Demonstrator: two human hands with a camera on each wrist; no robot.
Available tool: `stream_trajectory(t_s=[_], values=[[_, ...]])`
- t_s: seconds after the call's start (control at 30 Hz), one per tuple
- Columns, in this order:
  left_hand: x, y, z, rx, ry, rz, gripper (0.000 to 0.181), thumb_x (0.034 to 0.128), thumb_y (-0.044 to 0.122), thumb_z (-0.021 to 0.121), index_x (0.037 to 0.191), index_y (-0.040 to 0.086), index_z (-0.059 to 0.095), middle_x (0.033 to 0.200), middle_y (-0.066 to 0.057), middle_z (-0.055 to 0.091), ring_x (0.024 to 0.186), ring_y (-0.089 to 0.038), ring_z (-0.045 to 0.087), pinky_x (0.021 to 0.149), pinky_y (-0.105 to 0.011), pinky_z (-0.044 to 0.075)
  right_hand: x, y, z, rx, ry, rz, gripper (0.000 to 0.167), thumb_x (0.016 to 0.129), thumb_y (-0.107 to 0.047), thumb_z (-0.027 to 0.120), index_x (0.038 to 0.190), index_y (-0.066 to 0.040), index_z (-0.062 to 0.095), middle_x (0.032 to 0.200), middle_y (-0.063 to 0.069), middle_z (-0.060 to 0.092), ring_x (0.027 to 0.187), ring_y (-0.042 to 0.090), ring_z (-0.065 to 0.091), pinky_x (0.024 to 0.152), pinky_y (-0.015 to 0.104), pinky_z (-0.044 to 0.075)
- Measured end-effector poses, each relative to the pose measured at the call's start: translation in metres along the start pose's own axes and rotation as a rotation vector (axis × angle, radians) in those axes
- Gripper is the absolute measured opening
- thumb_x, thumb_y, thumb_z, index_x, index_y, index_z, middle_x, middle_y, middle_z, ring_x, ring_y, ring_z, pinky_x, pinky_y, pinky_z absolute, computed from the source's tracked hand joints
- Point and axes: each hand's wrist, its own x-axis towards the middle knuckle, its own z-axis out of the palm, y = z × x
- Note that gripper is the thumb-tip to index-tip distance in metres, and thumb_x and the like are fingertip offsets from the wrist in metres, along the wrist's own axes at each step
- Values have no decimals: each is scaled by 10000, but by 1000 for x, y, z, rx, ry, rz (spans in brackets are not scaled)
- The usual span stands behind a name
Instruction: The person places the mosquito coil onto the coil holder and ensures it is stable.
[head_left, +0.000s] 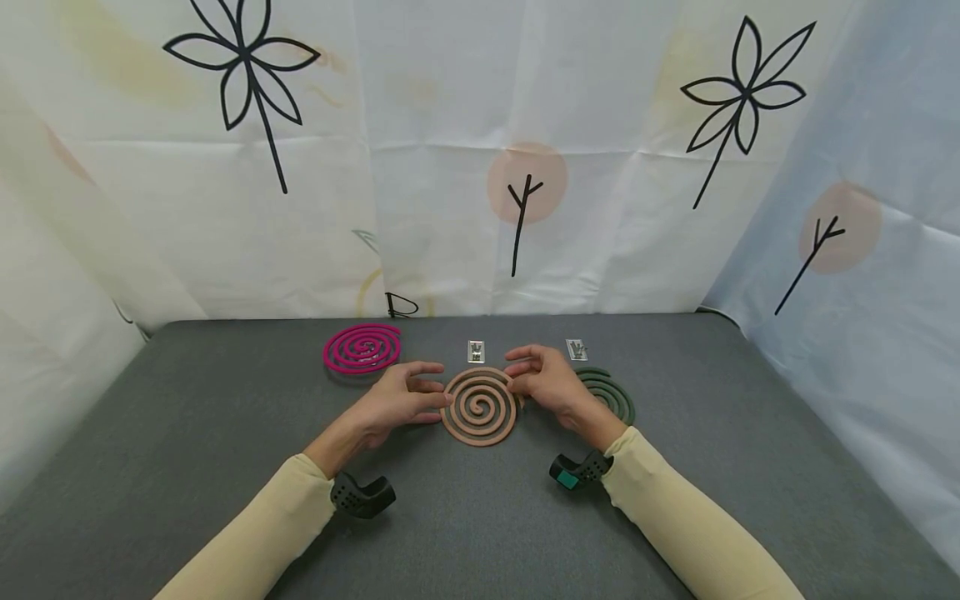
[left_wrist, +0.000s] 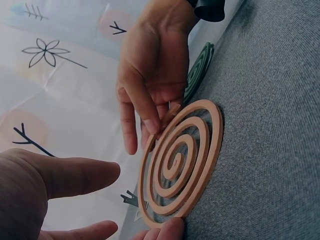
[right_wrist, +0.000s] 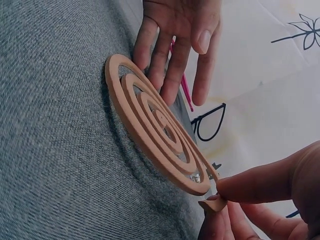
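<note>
"And here the tan coil (head_left: 480, 407) is held by its outer end, pinched between the thumb and finger of the right hand (head_left: 551, 382)!"

"Where is it found, exactly?"

"Between the two hands: just to the left of the right hand's fingertips, just to the right of those of the left hand (head_left: 397, 398)."

"And how is that left hand carried?"

"Spread, its fingers stretched toward the coil. In the left wrist view the rim is overlapped by a fingertip, though whether it is touched cannot be told."

"Is the gray table (head_left: 480, 517) met by the coil?"

"A shadow is cast below it; whether every part is lifted cannot be judged."

"What is seen beyond the hands?"

"One metal stand (head_left: 476, 352), set past the coil, between the hands! A second stand (head_left: 577, 350) is placed just beyond the right hand."

"And the other coils?"

"The pink coil (head_left: 362, 348) is laid beyond the left hand, near it. The green coil (head_left: 613, 397) is partly hidden by the right hand and wrist, its rings shown to their right."
</note>
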Motion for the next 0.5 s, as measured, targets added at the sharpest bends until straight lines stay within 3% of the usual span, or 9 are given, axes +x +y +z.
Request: stream_trajectory(t_s=[0.5], values=[[0, 0, 1, 9, 17, -13, 621, 991, 50, 653, 1531, -44, 362, 1420, -326, 460, 1240, -402, 573, 919, -421, 586, -1, -1, 0, 34, 2, -35, 441, 940, 78, 611, 1373, 89, 524, 1222, 234, 627, 955, 215, 656, 748, 316, 555]])
